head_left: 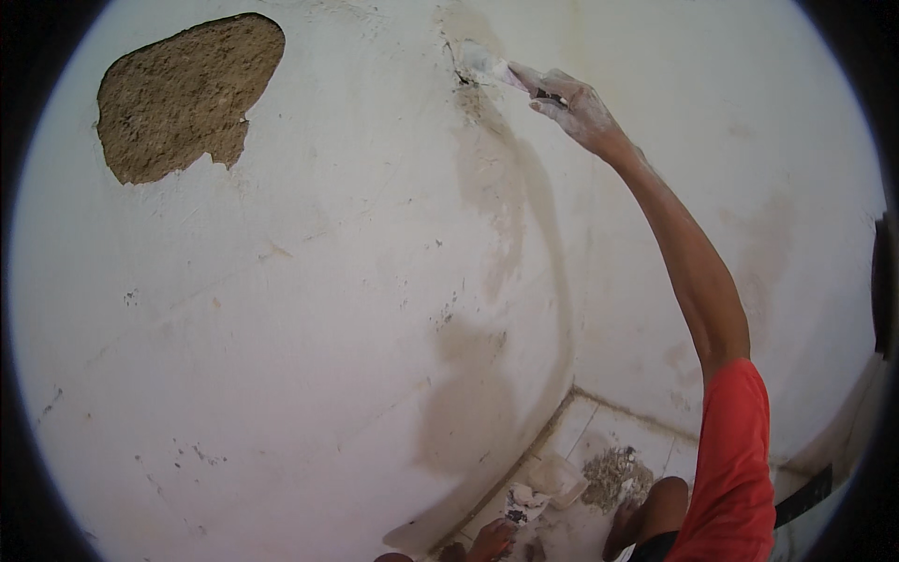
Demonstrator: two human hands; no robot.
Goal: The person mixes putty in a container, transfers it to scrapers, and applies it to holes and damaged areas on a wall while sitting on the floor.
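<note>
The right hand (582,114), dusted with white, is closed around the handle of a putty knife (517,79), which points to the hand's left, its blade end at the wall (309,309) beside a dark crack (460,75). Pale, wet-looking smears lie around that end, and a brownish stain (489,183) runs down the wall below and left of the hand. What seems to be the left hand (493,539) is far below, at the lower edge of the view, partly cut off; whether it grips anything I cannot tell. Just above and to its right is a crumpled whitish piece (526,503) with dark marks, and beyond that a pale, translucent sheet or bag (559,480). Farther right of the left hand, a heap of grey-brown rubble (617,475) lies on the tiled floor (582,423), near a bare knee (667,495). A red sleeve (732,440) covers the upper part of the right arm. Well to the left of the right hand, a large ragged patch of bare brown wall core (187,98) shows where the white surface is broken away.
</note>
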